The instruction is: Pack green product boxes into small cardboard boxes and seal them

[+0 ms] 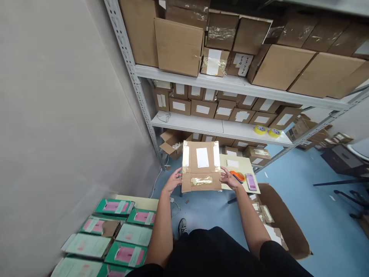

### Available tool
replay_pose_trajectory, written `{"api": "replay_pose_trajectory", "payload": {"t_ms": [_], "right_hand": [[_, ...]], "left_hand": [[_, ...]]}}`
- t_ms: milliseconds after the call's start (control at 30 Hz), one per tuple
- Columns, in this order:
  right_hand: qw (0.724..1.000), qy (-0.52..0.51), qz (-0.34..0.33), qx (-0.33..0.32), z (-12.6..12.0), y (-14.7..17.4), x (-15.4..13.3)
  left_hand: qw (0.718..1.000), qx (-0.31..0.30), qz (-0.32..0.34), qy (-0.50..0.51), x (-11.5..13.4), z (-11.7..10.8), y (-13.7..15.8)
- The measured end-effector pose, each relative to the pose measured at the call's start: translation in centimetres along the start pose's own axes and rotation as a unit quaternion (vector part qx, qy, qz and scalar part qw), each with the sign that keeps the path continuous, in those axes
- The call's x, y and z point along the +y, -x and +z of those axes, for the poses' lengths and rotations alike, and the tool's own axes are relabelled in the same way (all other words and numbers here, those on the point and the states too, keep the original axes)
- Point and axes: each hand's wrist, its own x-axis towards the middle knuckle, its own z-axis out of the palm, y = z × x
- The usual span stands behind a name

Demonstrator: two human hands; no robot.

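Between my two hands I hold up a flat cardboard box, with a white label on its upper half and shiny clear tape along its sides and front. My left hand grips its left edge, fingers at the side. My right hand grips the right edge near the front corner. Behind the box is a small pale table, partly hidden by it. An orange-handled tool, perhaps a tape dispenser, lies there close to my right hand, beside a purple item and a white slip.
A metal shelf rack full of labelled cartons stands ahead, with two yellow tape rolls on it. Green and pink boxes are stacked at my left. A large open carton holding small boxes stands at my right. A cable runs along the floor.
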Motion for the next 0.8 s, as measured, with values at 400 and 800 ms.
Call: {"api": "replay_pose_trajectory", "payload": {"t_ms": [400,800], "right_hand": [[0.995,-0.042,0.04,0.083,-7.2,-6.0,2.3],[0.974,0.07,0.052,0.209,-14.8,-10.7,6.6]], "left_hand": [[0.995,0.023,-0.085,-0.045,-2.1,2.8,-13.1],[0.979,0.135,-0.128,-0.079,-6.1,11.1,-20.1]]}}
